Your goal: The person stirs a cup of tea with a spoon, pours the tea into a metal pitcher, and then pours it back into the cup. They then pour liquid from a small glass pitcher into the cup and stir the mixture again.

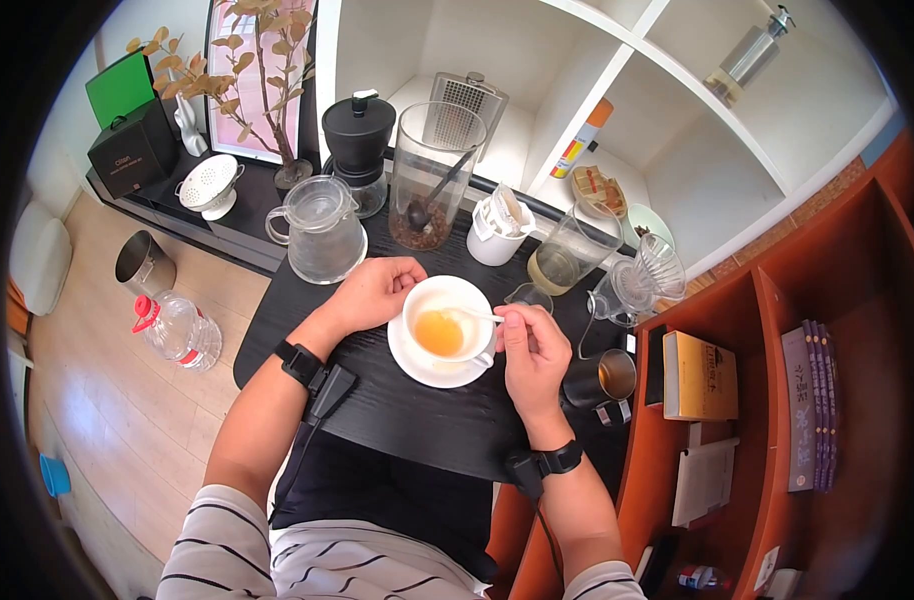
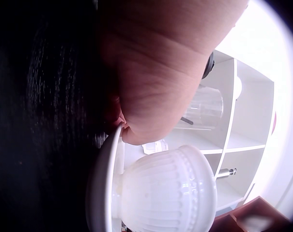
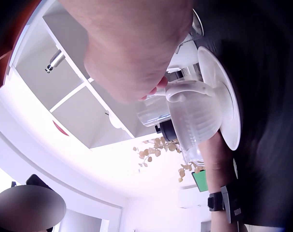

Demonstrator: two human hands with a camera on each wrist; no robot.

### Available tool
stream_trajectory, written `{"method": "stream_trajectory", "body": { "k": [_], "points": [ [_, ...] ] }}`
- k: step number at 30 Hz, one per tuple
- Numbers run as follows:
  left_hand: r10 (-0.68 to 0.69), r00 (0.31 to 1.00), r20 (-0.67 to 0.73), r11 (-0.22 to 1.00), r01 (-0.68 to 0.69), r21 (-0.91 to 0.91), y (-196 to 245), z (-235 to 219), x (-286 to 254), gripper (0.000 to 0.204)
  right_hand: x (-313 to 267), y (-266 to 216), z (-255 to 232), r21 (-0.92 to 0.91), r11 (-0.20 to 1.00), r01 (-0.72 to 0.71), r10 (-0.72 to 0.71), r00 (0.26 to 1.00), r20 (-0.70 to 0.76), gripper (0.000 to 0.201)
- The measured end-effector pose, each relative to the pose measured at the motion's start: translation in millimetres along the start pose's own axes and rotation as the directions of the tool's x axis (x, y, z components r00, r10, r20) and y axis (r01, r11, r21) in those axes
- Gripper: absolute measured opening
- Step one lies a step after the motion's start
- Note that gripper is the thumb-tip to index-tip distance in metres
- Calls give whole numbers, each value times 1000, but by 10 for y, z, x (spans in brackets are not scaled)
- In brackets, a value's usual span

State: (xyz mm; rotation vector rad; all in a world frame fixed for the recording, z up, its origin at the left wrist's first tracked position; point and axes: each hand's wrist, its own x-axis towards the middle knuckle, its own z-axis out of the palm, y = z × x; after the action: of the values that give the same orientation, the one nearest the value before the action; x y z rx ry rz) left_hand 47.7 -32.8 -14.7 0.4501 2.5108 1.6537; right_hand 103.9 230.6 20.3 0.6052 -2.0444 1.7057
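Observation:
A white cup (image 1: 452, 296) with amber liquid (image 1: 437, 335) in it stands on a white saucer (image 1: 415, 366) on the black table. My left hand (image 1: 372, 292) pinches the saucer's rim at its upper left; the left wrist view shows thumb and fingertips right at that rim, next to the ribbed cup (image 2: 170, 193). Between thumb and fingers, my right hand (image 1: 535, 358) holds a white spoon (image 1: 480, 315), its handle slanting over the cup's right rim and its lower end inside the cup. The cup's handle (image 3: 190, 88) lies just beneath the right hand.
Behind the cup stand a glass jug (image 1: 322, 240), a black-topped grinder (image 1: 359, 135), a tall glass jar with beans (image 1: 420, 222), a white cup with a drip bag (image 1: 497, 240) and a glass beaker (image 1: 567, 255). A metal pitcher (image 1: 582, 385) is right of my right hand.

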Motion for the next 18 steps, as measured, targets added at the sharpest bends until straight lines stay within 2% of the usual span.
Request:
{"method": "stream_trajectory", "body": {
  "k": [5,9,12,14,18],
  "points": [
    [8,1000,2,1000,-8,11,21,-8,-3,18,-31,-15,-33,140,983,-116,110,993,49,16],
    [9,1000,2,1000,-9,4,13,-7,-3,18,-40,-6,-35,177,976,-129,121,991,54,17],
    [2,1000,3,1000,-2,1,11,-3,-1,17,-29,16,-15,132,984,-122,121,993,17,15],
    [3,1000,3,1000,-3,-1,-1,-2,0,17,-4,-6,-4,7,1000,-7,7,999,-37,13],
    [8,1000,7,1000,-8,-12,1,-4,-3,17,6,-5,1,-16,1000,2,-4,997,-71,12]
  ]
}}
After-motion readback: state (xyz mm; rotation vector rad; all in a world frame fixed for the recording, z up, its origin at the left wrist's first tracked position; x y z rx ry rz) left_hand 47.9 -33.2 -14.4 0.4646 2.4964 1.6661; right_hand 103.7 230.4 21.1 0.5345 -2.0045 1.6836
